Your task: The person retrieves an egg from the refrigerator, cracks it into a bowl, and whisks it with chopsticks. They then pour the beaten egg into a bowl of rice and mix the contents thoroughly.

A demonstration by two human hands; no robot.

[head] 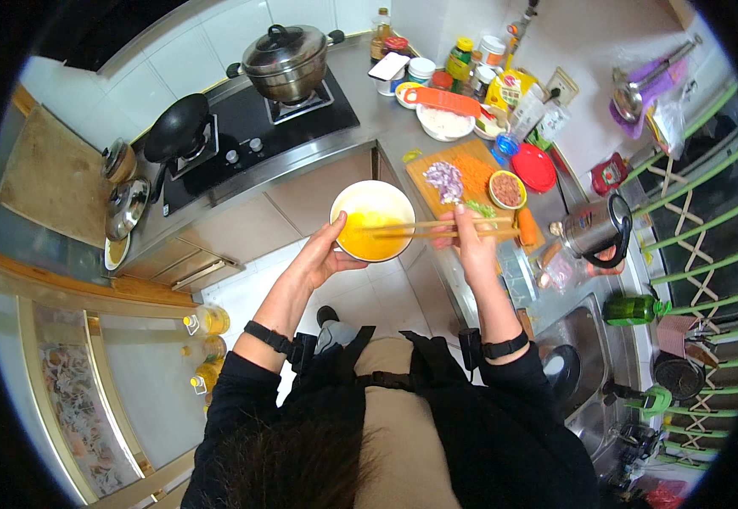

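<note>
My left hand [327, 252] grips a white bowl [374, 191] by its left side, thumb over the rim, holding it in the air before me. Yellow beaten egg [369, 237] lies in the bowl. A pair of wooden chopsticks [429, 229] is in my right hand [470, 238], their tips down in the egg. Beyond that hand, a wooden cutting board [421, 170] carries chopped purple onion [445, 181], diced carrot [472, 173], some chopped green vegetable [480, 209] and part of a carrot [526, 227]. A small bowl of diced pink meat [506, 189] stands at the board's right side.
At the left, a black wok [178, 127] and a lidded steel pot [286, 63] stand on the gas stove [241, 137]. An orange grater [442, 100] lies across a white bowl [445, 127]. An electric kettle [595, 229] is near the sink [588, 337]. Oil bottles [206, 320] stand on the floor.
</note>
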